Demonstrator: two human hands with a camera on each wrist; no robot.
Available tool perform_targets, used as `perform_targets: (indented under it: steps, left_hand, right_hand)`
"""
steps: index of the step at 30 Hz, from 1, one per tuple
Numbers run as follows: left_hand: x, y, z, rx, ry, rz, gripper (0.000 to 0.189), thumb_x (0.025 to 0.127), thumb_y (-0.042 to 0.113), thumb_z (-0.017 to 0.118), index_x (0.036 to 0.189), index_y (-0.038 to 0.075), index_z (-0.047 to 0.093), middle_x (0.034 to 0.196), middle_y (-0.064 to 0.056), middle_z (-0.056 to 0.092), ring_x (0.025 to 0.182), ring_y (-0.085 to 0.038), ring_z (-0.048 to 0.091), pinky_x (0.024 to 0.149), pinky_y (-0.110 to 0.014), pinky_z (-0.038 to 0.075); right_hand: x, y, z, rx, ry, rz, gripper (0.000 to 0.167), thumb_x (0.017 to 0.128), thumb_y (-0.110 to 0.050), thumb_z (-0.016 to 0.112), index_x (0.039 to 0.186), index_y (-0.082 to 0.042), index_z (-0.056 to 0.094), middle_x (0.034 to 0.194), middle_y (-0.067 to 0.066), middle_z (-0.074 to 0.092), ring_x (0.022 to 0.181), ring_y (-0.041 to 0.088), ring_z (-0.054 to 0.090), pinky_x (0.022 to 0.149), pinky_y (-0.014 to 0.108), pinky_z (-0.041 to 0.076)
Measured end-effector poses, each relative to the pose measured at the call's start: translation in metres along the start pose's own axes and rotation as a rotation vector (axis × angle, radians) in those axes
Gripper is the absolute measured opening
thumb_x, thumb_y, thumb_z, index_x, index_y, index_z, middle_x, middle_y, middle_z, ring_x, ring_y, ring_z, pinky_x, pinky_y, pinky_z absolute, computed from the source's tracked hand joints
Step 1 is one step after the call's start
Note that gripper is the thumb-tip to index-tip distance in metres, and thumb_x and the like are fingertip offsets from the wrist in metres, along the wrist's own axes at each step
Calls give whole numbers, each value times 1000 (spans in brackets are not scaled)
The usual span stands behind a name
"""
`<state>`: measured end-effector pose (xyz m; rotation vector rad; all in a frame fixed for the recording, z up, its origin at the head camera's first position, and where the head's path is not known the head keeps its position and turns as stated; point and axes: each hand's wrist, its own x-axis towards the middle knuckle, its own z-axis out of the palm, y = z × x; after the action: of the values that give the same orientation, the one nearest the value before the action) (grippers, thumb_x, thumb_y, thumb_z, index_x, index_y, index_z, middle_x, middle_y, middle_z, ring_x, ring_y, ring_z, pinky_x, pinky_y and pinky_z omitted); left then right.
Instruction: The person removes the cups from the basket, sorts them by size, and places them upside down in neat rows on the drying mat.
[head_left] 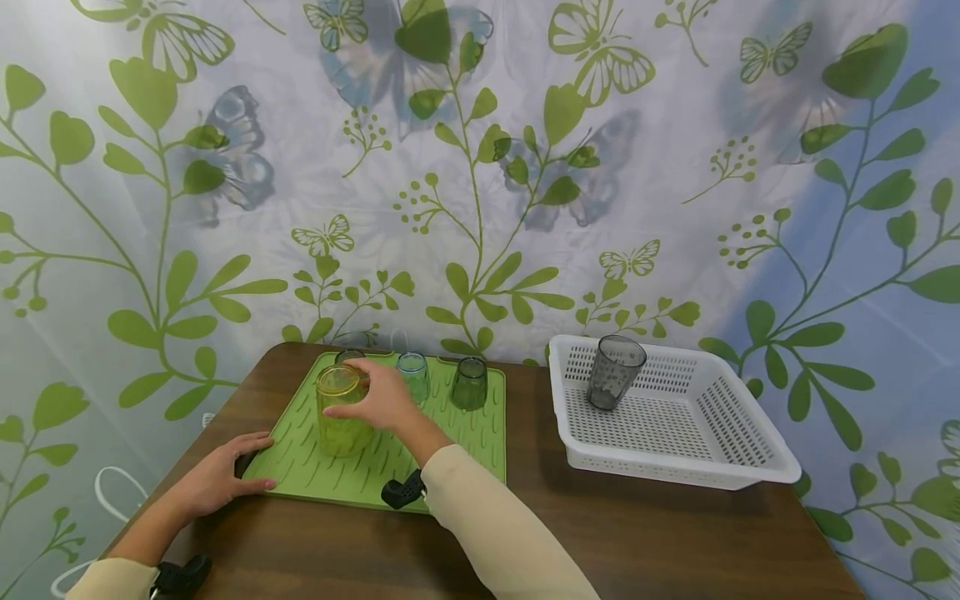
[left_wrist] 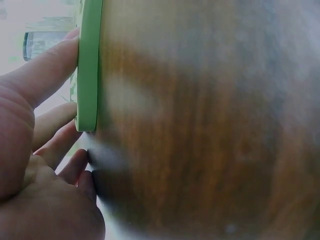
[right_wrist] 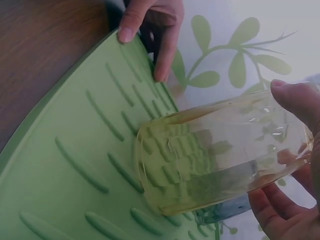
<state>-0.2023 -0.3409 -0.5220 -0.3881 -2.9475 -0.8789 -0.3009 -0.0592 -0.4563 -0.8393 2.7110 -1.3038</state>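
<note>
My right hand [head_left: 386, 398] holds a clear yellow drinking glass [head_left: 343, 427] near its rim, thumb on one side and fingers on the other. The glass is mouth up, its base right at the ribbed green drying mat [head_left: 457, 454]. In the right wrist view the mat's ridges show through the yellow glass [right_wrist: 200, 155]. At the mat's front left corner rests my left hand [head_left: 213, 479], thumb and fingers spread along the edge. The left wrist view has the thumb [left_wrist: 52, 67] and fingertips touching the green rim [left_wrist: 90, 75].
Behind the yellow glass stand a bluish glass [head_left: 414, 385], a dark grey-green glass [head_left: 469, 392] and a partly hidden dark glass [head_left: 349, 356]. To the right, a white plastic basket [head_left: 675, 471] holds a tilted grey tumbler [head_left: 613, 379]. Patterned curtain [head_left: 480, 208] hangs behind the wooden table [head_left: 525, 517].
</note>
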Motion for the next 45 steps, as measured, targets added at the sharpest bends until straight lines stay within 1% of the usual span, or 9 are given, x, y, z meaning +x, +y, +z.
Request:
perform_targets:
  steps: [5,9,15,19,23,30,34,41,45]
  left_hand:
    - [1,-2,0,-10,-12,-8,82,81,39,86,140,-9,56,148,-33,47,135,-59,43,100,-69,44]
    - [2,-3,-1,-8,-15,2,82,82,40,85,140,-10,55,148,-34,47,134,-59,43,99,-70,44]
    - [1,-2,-1,-15,-18,3,82,82,39,85,140,-10,55,148,-34,47,134,-59,43,100,-70,44]
    - [1,-1,-2,-17,-18,1,82,82,39,85,140,-10,55,147,-34,47,134,-59,43,100,-69,44]
    - [1,-1,-2,-9,-16,-1,82,82,39,85,141,-9,55,147,-33,48,134,-58,44,100,-69,44]
    - [3,-2,-1,17,-8,6,80,83,38,85,140,-9,56,146,-33,50,132,-58,46,99,-68,45]
    - [4,-2,-3,12,-10,4,79,82,35,86,139,-10,56,145,-34,50,132,-58,46,99,-68,46]
    - [6,-1,-6,10,-16,11,78,83,35,86,139,-10,56,147,-34,49,133,-58,45,99,-68,46]
    - [6,-1,-7,8,-19,12,78,83,35,86,139,-10,56,147,-34,49,133,-58,45,99,-68,46]
  right_hand:
    - [-1,0,2,14,-7,-7,82,78,-53,87,150,-32,52,145,-4,59,122,17,65,87,32,60]
    - [-1,0,4,27,-17,-14,83,78,-52,87,150,-32,51,146,-4,58,123,17,64,88,32,59]
    - [-1,0,5,52,-23,-16,82,78,-50,88,150,-31,52,141,-4,61,120,15,65,86,29,59]
    - [-1,-1,5,70,-15,-13,81,78,-50,88,149,-31,53,142,-5,60,119,14,65,85,28,59]
    - [-1,-1,7,79,2,-6,79,79,-50,87,147,-33,53,142,-4,60,120,14,65,85,28,59]
    - [-2,-1,9,70,12,-1,78,79,-52,86,147,-34,52,140,1,63,116,11,64,81,28,58]
    - [-2,-3,8,69,2,11,78,79,-51,87,147,-35,52,139,0,63,116,11,64,81,28,58]
    - [1,-3,8,71,-14,2,78,79,-52,86,147,-34,51,142,-7,60,121,13,64,87,31,59]
    - [1,-4,7,79,-23,14,79,79,-53,86,147,-34,51,140,-9,60,120,12,63,87,31,59]
